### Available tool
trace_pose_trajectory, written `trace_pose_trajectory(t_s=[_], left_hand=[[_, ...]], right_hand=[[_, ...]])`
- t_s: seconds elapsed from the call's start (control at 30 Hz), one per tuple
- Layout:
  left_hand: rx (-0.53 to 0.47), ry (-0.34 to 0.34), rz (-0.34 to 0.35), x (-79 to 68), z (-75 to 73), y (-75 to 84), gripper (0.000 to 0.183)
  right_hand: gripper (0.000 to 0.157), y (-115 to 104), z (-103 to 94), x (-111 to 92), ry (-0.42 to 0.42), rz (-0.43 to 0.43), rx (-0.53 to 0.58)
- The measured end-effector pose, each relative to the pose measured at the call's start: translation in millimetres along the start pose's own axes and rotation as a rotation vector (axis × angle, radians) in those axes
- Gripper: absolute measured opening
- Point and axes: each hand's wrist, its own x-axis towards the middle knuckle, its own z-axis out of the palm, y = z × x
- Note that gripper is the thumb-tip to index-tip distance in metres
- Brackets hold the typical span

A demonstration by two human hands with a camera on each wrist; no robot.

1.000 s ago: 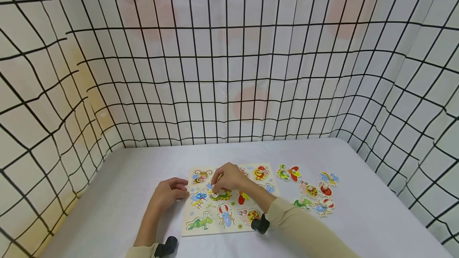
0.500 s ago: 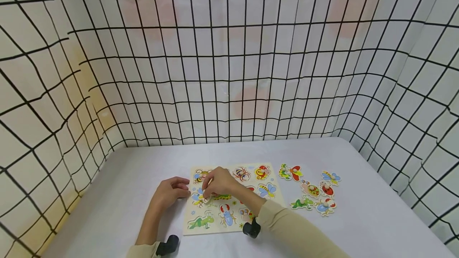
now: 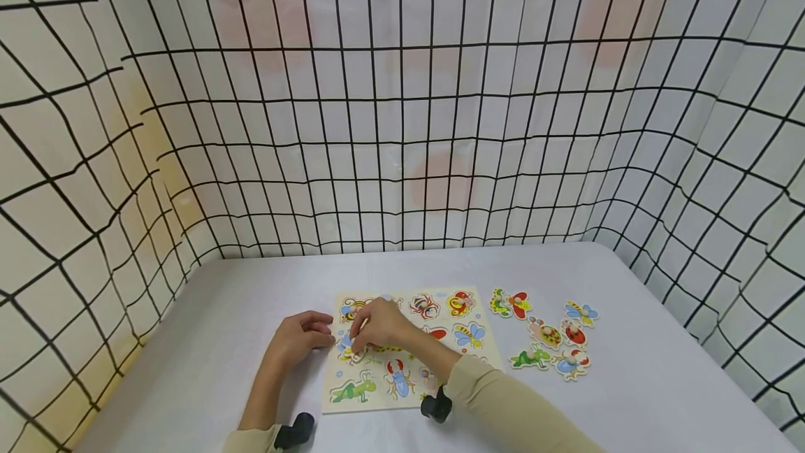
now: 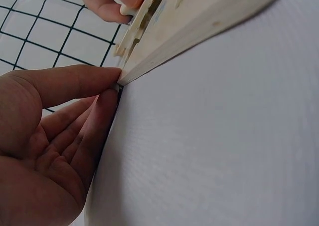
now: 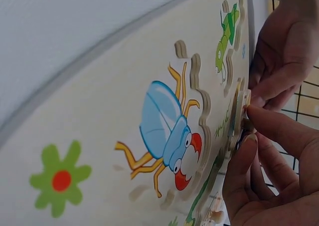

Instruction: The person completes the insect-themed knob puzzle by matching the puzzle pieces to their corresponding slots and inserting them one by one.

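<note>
My right hand (image 3: 380,324) pinches the knob of a wooden insect puzzle piece (image 5: 241,106) between thumb and fingertips. It works over the left part of the puzzle board (image 3: 336,403), at the middle row. The fingers hide most of this piece, and its edge stands slightly proud of the board in the right wrist view. My left hand (image 3: 298,340) rests beside the board, with thumb and forefinger touching its left edge (image 4: 159,61). Near the front of the board are a green grasshopper (image 3: 353,390) and a blue beetle (image 3: 399,379), both in cut-out recesses.
Several loose knobbed insect pieces lie right of the board, among them a ladybird (image 3: 573,332), a grasshopper piece (image 3: 530,357) and a blue-winged dragonfly (image 3: 581,313). Black-grid netting (image 3: 402,180) rises behind and on both sides of the white tabletop (image 3: 251,285).
My right hand has moved left and slightly toward me over the board with the piece, then shifted only a little in the last half second. My left hand stays at the board's edge.
</note>
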Motion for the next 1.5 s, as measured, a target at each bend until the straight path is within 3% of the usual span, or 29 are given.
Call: trace_pose_trajectory(t_s=[0.2, 0.57, 0.87, 1.5], left_hand=[[0.003, 0.000, -0.001, 0.1, 0.0, -0.5, 0.036], [-0.004, 0.013, -0.014, 3.2, 2.2, -2.3, 0.037], [-0.018, 0.004, 0.023, 1.8, 1.7, -4.6, 0.035], [-0.013, -0.002, 0.007, 4.0, 2.4, -6.2, 0.036]], right_hand=[[0.014, 1.5, 3.9, 2.3, -0.003, -0.023, -0.015], [0.014, -5.6, 6.7, -0.9, -0.006, 0.036, -0.006], [0.014, -3.7, 9.8, -0.8, -0.005, 0.030, -0.030], [0.014, -2.7, 8.7, -5.2, -0.020, 0.036, 0.012]])
